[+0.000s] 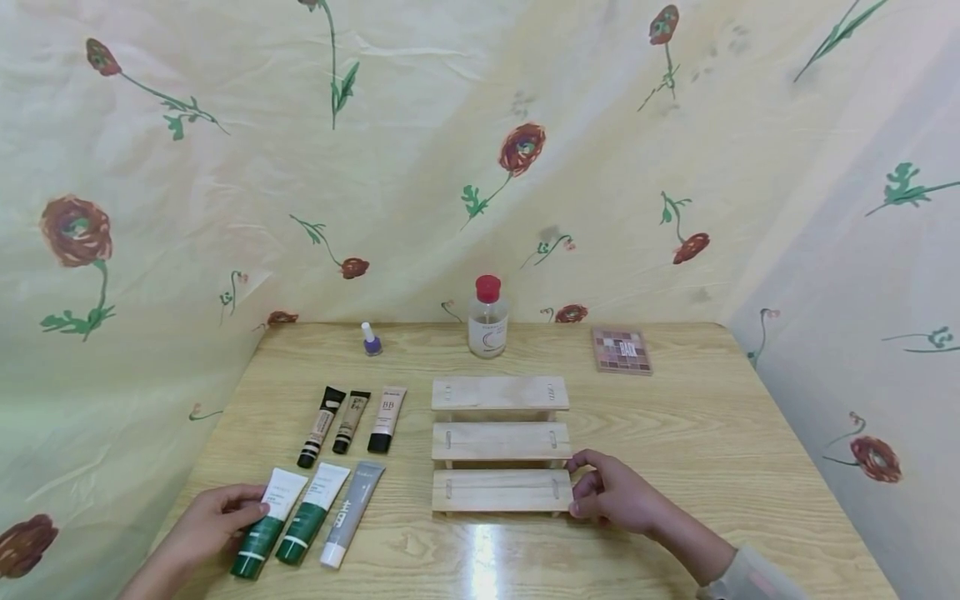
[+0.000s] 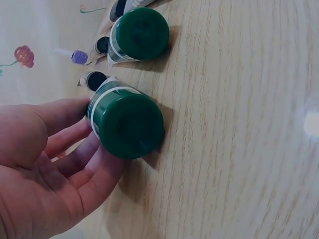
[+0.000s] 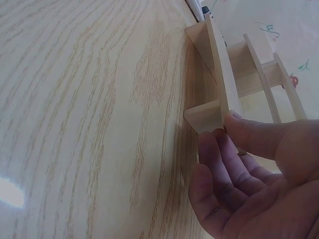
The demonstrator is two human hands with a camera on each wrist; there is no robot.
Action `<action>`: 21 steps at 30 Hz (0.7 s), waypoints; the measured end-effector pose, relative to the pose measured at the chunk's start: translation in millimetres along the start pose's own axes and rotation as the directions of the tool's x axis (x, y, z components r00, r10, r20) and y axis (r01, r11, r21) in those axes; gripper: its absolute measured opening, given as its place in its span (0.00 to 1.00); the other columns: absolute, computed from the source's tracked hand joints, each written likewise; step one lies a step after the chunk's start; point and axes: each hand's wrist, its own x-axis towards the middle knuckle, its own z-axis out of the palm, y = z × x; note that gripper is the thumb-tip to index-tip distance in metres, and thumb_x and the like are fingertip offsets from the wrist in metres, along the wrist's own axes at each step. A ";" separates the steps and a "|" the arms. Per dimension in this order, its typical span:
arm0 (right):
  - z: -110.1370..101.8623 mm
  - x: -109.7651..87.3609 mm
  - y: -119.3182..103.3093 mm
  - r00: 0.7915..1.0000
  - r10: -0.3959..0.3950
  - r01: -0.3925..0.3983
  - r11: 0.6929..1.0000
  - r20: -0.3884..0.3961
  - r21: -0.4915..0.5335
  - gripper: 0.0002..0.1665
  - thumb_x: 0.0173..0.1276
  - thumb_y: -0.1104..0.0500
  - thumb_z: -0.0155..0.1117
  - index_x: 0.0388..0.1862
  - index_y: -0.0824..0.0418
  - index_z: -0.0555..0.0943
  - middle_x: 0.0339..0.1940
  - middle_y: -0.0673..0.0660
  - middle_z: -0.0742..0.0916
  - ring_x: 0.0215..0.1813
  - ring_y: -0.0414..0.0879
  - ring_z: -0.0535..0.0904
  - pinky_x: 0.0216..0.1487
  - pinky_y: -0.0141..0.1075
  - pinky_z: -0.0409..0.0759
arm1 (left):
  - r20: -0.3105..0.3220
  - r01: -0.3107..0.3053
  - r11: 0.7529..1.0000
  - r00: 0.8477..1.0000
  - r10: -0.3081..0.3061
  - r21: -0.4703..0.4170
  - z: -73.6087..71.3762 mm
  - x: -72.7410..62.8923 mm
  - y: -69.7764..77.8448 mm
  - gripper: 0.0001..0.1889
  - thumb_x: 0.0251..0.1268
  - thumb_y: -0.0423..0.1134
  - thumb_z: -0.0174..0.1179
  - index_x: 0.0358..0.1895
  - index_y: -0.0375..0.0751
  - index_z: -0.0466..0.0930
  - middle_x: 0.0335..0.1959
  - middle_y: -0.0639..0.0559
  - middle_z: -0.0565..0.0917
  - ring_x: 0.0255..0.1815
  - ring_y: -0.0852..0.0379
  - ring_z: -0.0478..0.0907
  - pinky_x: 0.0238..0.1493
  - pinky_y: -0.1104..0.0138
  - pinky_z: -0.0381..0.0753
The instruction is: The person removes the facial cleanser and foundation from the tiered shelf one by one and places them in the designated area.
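Note:
At the lower left of the head view, my left hand (image 1: pixel 217 521) grips a white tube with a green cap (image 1: pixel 273 508). The left wrist view shows the tube's round cap end (image 2: pixel 132 127), thumb on one side and fingers curled beneath. A matching green-and-white tube (image 1: pixel 313 508) lies just right of it, and a grey tube (image 1: pixel 354 512) beyond that. My right hand (image 1: pixel 611 496) pinches the right end of a three-step wooden display rack (image 1: pixel 501 490). In the right wrist view, its thumb lies on the lowest board (image 3: pixel 224 74) and its fingers are bent below.
Three small tubes lie behind the larger ones: a black-ended one (image 1: pixel 321 427), a tan one (image 1: pixel 351 422) and a pink BB cream (image 1: pixel 387 419). Farther back stand purple nail polish (image 1: pixel 372 342) and a red-capped bottle (image 1: pixel 487 321). An eyeshadow palette (image 1: pixel 622 350) lies at the back right.

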 end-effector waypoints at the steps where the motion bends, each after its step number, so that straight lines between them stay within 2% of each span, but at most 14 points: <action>1: -0.1 0.0 -0.1 1.000 0.000 0.000 1.000 0.000 -0.001 0.32 0.64 0.65 0.74 0.63 0.70 0.69 0.34 0.59 0.84 0.32 0.47 0.77 0.27 0.37 0.75 | 0.002 0.002 1.000 1.000 -0.002 0.007 -0.2 0.1 0.0 0.24 0.72 0.39 0.63 0.63 0.24 0.76 0.51 0.37 0.84 0.44 0.52 0.80 0.39 0.61 0.84; 6: -0.2 0.4 -0.5 1.000 -0.003 0.003 1.000 0.003 -0.003 0.32 0.64 0.66 0.73 0.62 0.70 0.69 0.34 0.58 0.85 0.32 0.47 0.78 0.27 0.37 0.76 | 0.023 0.021 0.999 0.999 -0.022 0.044 -1.7 0.9 0.4 0.25 0.74 0.41 0.62 0.64 0.23 0.75 0.55 0.31 0.82 0.45 0.52 0.80 0.39 0.58 0.86; 15: -2.1 0.1 0.7 1.000 -0.029 0.029 0.999 0.006 -0.032 0.33 0.64 0.65 0.74 0.64 0.70 0.69 0.36 0.60 0.85 0.33 0.47 0.78 0.27 0.36 0.76 | 0.028 0.028 0.999 0.999 -0.029 0.043 -3.8 1.0 5.7 0.25 0.77 0.43 0.57 0.64 0.22 0.75 0.51 0.35 0.84 0.43 0.52 0.81 0.38 0.58 0.87; 18: -4.2 -0.4 0.1 1.000 -0.028 0.028 0.998 0.010 -0.057 0.34 0.64 0.63 0.74 0.64 0.70 0.70 0.38 0.60 0.85 0.35 0.47 0.80 0.28 0.36 0.79 | 0.031 -0.008 0.995 1.000 0.005 0.095 -7.9 1.4 9.2 0.25 0.77 0.43 0.57 0.62 0.23 0.76 0.48 0.39 0.85 0.42 0.53 0.80 0.37 0.59 0.85; 21: -8.4 -0.7 -2.0 0.999 -0.040 0.042 0.993 0.017 -0.109 0.35 0.64 0.60 0.75 0.65 0.70 0.71 0.40 0.59 0.86 0.38 0.49 0.82 0.32 0.37 0.82 | 0.019 -0.076 0.978 0.997 0.074 0.192 -12.7 2.7 14.5 0.22 0.77 0.43 0.57 0.60 0.26 0.79 0.46 0.43 0.85 0.42 0.53 0.79 0.38 0.61 0.83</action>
